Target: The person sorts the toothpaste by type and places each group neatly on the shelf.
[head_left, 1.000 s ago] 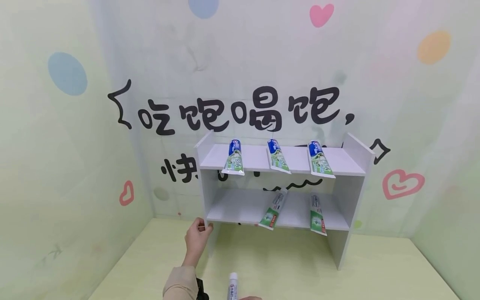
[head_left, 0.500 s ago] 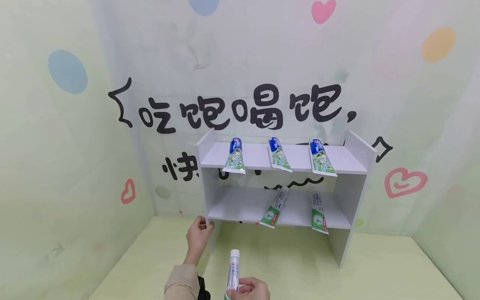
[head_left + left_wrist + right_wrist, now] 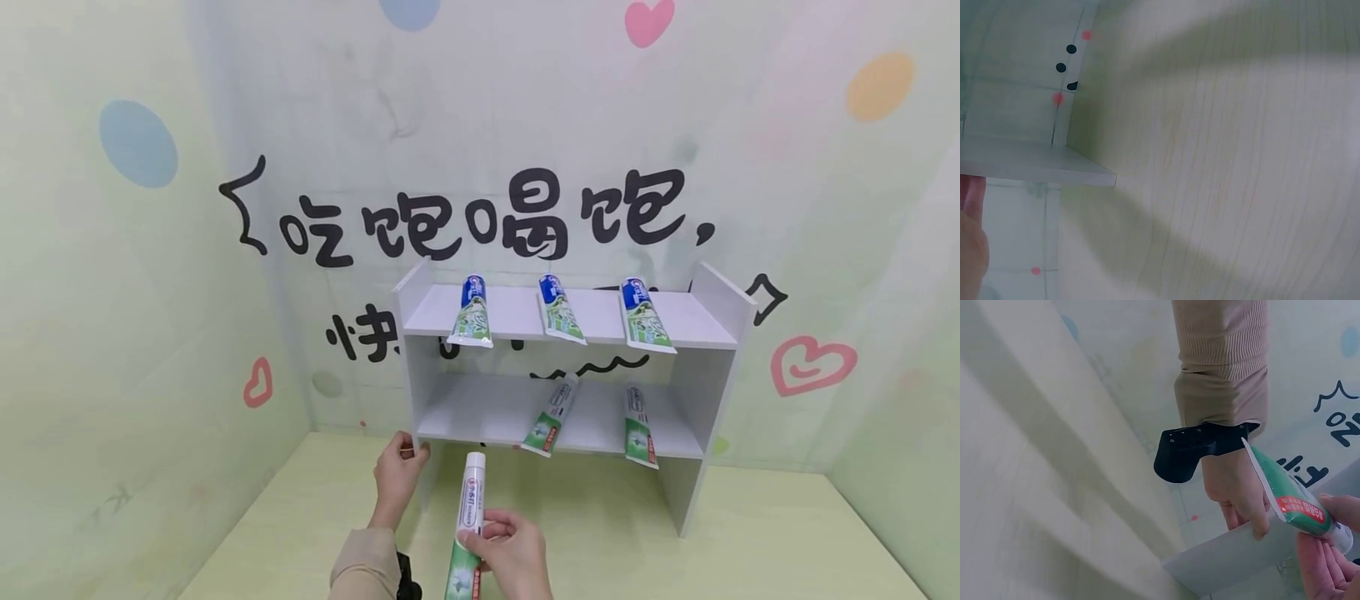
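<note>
My right hand pinches a white-and-green toothpaste tube between thumb and fingers, cap upward, in front of the shelf's lower left. In the right wrist view, the tube's flat green end points away from the right hand. At the left, my left hand grips the front edge of the white shelf's side panel, just under the middle board's level. Only part of the left hand shows in the left wrist view, against the panel.
On the top board lie three blue-and-green toothpaste tubes, spaced apart. The middle board bears two white-and-green tubes at its centre and right, their ends overhanging the front. The shelf stands on a pale table before a printed wall.
My right hand has come up from the bottom edge of the head view, carrying the toothpaste tube upward toward the shelf. The left hand stays on the side panel.
</note>
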